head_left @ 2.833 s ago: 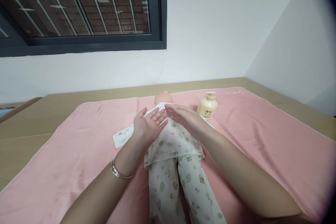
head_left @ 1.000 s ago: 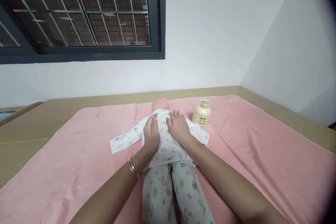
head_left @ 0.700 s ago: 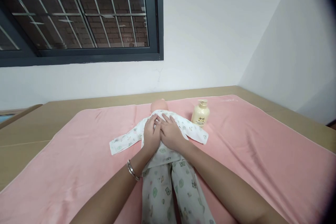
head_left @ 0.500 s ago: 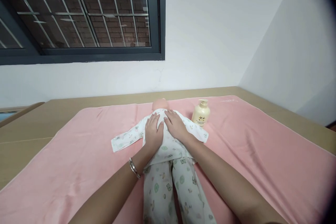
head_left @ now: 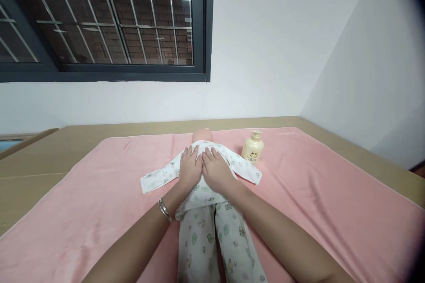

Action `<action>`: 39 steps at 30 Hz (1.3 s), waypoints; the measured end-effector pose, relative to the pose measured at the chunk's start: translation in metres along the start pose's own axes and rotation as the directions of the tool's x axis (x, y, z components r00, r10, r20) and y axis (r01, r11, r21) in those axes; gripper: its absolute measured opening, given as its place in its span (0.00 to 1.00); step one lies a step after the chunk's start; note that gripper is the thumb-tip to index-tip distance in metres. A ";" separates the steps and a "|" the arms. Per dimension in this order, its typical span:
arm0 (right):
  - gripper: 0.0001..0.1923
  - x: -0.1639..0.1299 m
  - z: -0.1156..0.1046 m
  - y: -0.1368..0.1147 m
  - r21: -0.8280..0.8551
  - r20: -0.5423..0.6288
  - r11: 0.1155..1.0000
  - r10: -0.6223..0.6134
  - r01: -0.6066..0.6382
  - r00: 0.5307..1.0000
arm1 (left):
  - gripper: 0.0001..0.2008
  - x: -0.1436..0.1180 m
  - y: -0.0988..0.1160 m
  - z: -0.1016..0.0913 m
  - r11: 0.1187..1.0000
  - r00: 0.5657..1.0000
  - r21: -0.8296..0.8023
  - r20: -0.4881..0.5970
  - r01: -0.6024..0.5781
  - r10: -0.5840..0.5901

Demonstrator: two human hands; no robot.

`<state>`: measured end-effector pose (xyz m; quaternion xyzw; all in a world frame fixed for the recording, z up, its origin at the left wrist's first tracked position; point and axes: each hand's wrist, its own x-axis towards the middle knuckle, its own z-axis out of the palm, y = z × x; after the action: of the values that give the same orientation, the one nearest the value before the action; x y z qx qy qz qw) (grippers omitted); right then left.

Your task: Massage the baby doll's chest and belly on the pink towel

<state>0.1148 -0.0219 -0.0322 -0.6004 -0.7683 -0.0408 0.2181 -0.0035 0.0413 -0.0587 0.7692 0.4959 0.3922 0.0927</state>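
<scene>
A baby doll (head_left: 202,135) lies on a pink towel, dressed in a white printed top (head_left: 207,192) and matching trousers (head_left: 199,239). Its sleeves spread out to both sides and its head points away from me. My left hand (head_left: 190,168) rests flat on the left part of the doll's upper body, fingers extended. Beside it, my right hand (head_left: 217,170) lies flat on the right part, and the two hands touch or nearly touch along the thumbs. A silver bracelet (head_left: 165,210) circles my left wrist. The doll's face cannot be seen.
A pale yellow pump bottle (head_left: 253,147) stands by the doll's right-hand sleeve. The pink towel (head_left: 109,190) covers much of a tan padded surface (head_left: 36,159). Behind it rise a white wall (head_left: 259,53) and a dark-framed window (head_left: 203,22) with bars.
My hands have slid slightly toward me on the doll's top and closer together. The view has tilted up a little.
</scene>
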 end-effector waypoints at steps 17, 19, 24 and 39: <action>0.26 -0.009 -0.009 -0.034 0.178 0.015 0.983 0.048 -0.050 0.999 | 0.30 0.003 0.006 -0.015 0.962 0.960 0.222 0.261 -0.158 0.097; 0.25 -0.004 -0.009 -0.024 0.220 0.018 0.975 0.039 -0.042 0.999 | 0.30 0.001 0.009 -0.014 0.956 0.968 0.255 0.237 -0.141 0.079; 0.24 0.015 -0.002 0.019 0.272 -0.022 0.955 0.130 -0.119 0.991 | 0.24 -0.016 0.024 -0.008 0.956 0.974 0.196 0.100 -0.220 0.204; 0.27 -0.008 -0.005 -0.018 -0.123 -0.039 0.985 0.120 -0.124 0.992 | 0.24 0.013 -0.014 -0.004 0.998 0.998 -0.064 0.053 0.028 -0.025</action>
<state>0.1002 -0.0353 -0.0272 -0.6582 -0.7224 -0.0850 0.1941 -0.0136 0.0581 -0.0566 0.7692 0.4903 0.3866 0.1359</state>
